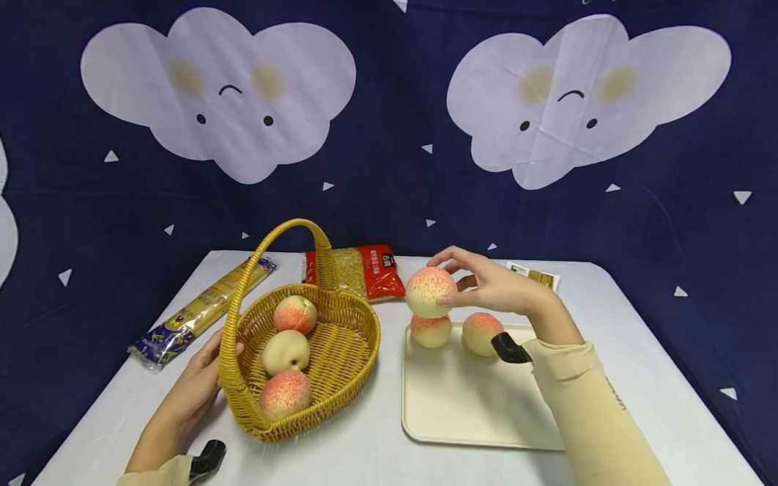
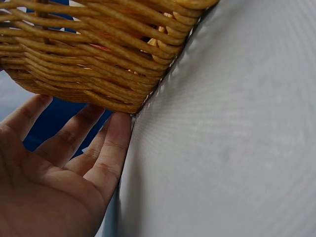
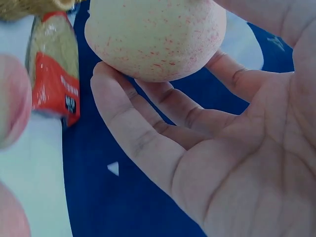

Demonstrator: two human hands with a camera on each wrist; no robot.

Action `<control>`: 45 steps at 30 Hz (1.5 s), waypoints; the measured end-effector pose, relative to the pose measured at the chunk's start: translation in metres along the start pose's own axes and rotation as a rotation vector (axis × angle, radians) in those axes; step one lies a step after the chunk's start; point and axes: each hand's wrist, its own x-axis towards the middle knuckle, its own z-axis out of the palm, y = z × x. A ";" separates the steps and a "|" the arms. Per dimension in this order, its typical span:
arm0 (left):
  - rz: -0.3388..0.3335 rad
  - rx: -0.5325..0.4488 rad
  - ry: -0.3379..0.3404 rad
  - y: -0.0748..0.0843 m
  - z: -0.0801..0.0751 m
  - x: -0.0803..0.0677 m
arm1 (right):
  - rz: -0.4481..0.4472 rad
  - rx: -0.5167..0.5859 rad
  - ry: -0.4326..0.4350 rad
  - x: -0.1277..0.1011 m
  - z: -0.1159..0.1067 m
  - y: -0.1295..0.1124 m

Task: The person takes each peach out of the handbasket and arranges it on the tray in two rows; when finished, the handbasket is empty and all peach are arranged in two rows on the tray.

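Note:
My right hand (image 1: 492, 284) holds a pink-speckled peach (image 1: 431, 292) between thumb and fingers, raised at the tray's back left corner. In the right wrist view the fingertips press the underside of this peach (image 3: 158, 39). Below and beside it, one peach (image 1: 431, 333) and another peach (image 1: 482, 333) sit on the cream tray (image 1: 459, 419). The left hand (image 1: 193, 387) grips the left side of a yellow wicker basket (image 1: 337, 358), its thumb over the rim. Fingers (image 2: 111, 153) touch the basket's lower outside in the left wrist view. Three peaches (image 1: 286, 353) lie inside the basket.
A long clear-and-purple noodle packet (image 1: 200, 314) lies left of the basket. Behind the basket is a red packet (image 1: 377, 272) with yellowish contents. Another small packet (image 1: 534, 275) lies at the back, past the right hand. A dark blue cloud-printed curtain (image 1: 395, 126) hangs behind the white table.

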 end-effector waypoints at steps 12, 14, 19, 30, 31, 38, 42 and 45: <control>0.006 0.012 0.008 -0.001 -0.001 0.001 | -0.019 -0.005 0.143 -0.053 -0.018 0.027; 0.010 0.009 0.009 -0.002 0.000 0.001 | -0.015 0.000 0.164 -0.060 -0.019 0.032; 0.017 0.005 0.003 -0.003 0.000 0.001 | -0.014 0.003 0.205 -0.075 -0.020 0.045; -0.009 0.005 0.006 -0.002 -0.002 0.000 | -0.024 -0.025 0.330 -0.104 -0.021 0.071; -0.009 0.005 0.007 -0.002 -0.002 0.000 | -0.017 -0.022 0.336 -0.106 -0.021 0.073; 0.006 0.008 0.004 0.000 -0.004 -0.003 | 0.096 -0.028 0.337 -0.121 -0.020 0.090; 0.017 0.002 -0.003 -0.002 -0.002 -0.001 | 0.130 -0.059 0.354 -0.130 -0.020 0.101; 0.019 -0.002 -0.003 -0.003 -0.001 0.001 | 0.142 -0.065 0.367 -0.135 -0.018 0.109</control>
